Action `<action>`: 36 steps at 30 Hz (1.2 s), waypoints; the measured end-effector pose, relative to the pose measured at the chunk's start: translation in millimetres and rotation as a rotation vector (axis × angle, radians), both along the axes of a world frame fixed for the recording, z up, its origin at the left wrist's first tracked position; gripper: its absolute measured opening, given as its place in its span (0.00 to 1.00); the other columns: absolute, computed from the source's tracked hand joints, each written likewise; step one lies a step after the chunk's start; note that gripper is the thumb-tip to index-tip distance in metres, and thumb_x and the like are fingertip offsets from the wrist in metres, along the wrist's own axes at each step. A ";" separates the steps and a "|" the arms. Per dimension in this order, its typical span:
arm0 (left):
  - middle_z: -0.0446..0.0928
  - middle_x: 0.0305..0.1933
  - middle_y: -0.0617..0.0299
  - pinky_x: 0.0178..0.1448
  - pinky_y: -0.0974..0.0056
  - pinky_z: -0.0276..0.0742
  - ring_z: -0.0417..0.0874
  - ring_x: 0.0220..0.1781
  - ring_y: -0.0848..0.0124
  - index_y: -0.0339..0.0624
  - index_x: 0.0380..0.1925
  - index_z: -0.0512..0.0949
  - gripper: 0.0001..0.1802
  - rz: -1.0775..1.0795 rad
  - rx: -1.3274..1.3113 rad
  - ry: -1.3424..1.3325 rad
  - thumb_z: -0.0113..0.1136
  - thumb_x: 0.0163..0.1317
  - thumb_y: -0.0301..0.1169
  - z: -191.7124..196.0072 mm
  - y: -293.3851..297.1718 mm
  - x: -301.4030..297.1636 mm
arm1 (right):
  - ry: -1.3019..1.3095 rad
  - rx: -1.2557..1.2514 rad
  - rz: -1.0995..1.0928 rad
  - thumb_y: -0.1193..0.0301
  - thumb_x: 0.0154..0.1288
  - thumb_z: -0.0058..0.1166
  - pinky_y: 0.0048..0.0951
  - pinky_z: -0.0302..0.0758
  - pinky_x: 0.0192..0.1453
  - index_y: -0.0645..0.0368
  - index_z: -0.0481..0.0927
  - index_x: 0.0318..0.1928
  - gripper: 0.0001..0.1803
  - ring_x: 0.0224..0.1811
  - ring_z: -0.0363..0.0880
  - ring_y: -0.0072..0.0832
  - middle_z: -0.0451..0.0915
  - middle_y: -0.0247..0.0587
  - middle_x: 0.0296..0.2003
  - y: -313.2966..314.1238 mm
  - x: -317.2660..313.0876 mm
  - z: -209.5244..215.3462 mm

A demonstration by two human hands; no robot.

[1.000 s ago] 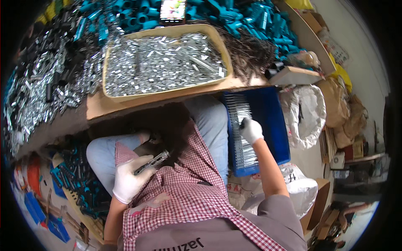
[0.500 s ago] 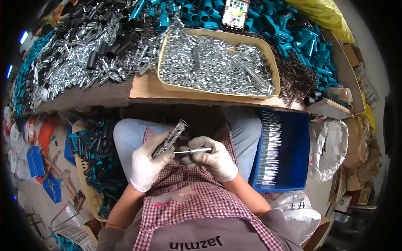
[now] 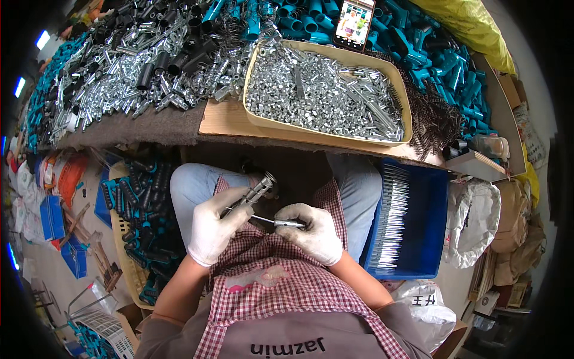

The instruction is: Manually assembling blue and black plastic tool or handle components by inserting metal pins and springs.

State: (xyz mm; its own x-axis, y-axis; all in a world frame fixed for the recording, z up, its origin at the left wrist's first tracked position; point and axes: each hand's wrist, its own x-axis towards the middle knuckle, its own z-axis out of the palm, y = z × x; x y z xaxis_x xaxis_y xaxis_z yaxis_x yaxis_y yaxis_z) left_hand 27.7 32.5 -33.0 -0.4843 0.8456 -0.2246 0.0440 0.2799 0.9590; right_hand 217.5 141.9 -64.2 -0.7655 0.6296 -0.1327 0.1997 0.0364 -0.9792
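Observation:
My left hand (image 3: 216,228), in a white glove, is closed around a shiny slotted metal tube (image 3: 260,188) that tilts up to the right. A thin metal rod (image 3: 263,219) runs from beneath its fingertips across to my gloved right hand (image 3: 312,232). There, thumb and fingers are closed on a short metal sleeve (image 3: 288,224) at the rod's right end. The fingers hide part of both pieces. Both hands are above my lap, in front of a checked apron (image 3: 287,287).
Ahead, the bench carries a cream tray (image 3: 329,139) of small metal parts, loose metal pieces (image 3: 113,84), teal housings (image 3: 412,42), dark springs (image 3: 433,113) and a phone (image 3: 354,24). A blue bin (image 3: 426,227) of rods stands right, a crate of black-and-teal handles (image 3: 143,203) left.
The view has shifted, moving the bench rightward in the picture. My right hand's fingers have closed further over the metal sleeve, and the rod now slopes down to the right.

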 end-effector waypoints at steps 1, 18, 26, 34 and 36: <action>0.79 0.28 0.64 0.26 0.76 0.70 0.75 0.23 0.82 0.28 0.54 0.79 0.20 -0.020 0.006 0.017 0.59 0.61 0.23 -1.1 -0.3 -0.6 | 0.016 0.006 -0.003 0.72 0.58 0.66 0.27 0.80 0.44 0.62 0.84 0.44 0.13 0.38 0.83 0.23 0.86 0.38 0.37 0.1 0.7 -2.0; 0.85 0.35 0.49 0.42 0.63 0.81 0.88 0.35 0.59 0.34 0.40 0.85 0.17 -0.310 0.176 0.515 0.72 0.47 0.27 14.8 -14.3 -12.5 | -0.066 0.033 -0.071 0.75 0.56 0.60 0.23 0.72 0.38 0.64 0.81 0.36 0.08 0.32 0.73 0.18 0.78 0.32 0.30 52.4 30.6 34.0; 0.86 0.37 0.49 0.43 0.61 0.83 0.89 0.38 0.57 0.35 0.42 0.85 0.17 -0.320 0.186 0.556 0.72 0.50 0.27 15.1 -19.8 -19.2 | -0.062 -0.068 -0.125 0.75 0.54 0.60 0.22 0.70 0.36 0.64 0.81 0.35 0.07 0.31 0.71 0.15 0.78 0.30 0.29 62.7 37.4 48.2; 0.86 0.34 0.50 0.42 0.62 0.83 0.89 0.36 0.57 0.36 0.39 0.86 0.15 -0.368 0.240 0.519 0.73 0.49 0.26 13.9 -9.0 -4.4 | -0.086 0.005 0.102 0.71 0.56 0.62 0.26 0.75 0.38 0.63 0.81 0.39 0.12 0.31 0.76 0.20 0.80 0.34 0.30 41.8 16.1 43.2; 0.86 0.34 0.49 0.41 0.61 0.83 0.89 0.35 0.58 0.35 0.38 0.86 0.15 -0.364 0.212 0.485 0.73 0.48 0.26 15.7 -7.0 0.4 | -0.077 -0.025 0.116 0.70 0.59 0.61 0.28 0.76 0.39 0.64 0.80 0.40 0.11 0.32 0.78 0.23 0.81 0.37 0.30 31.3 8.0 45.1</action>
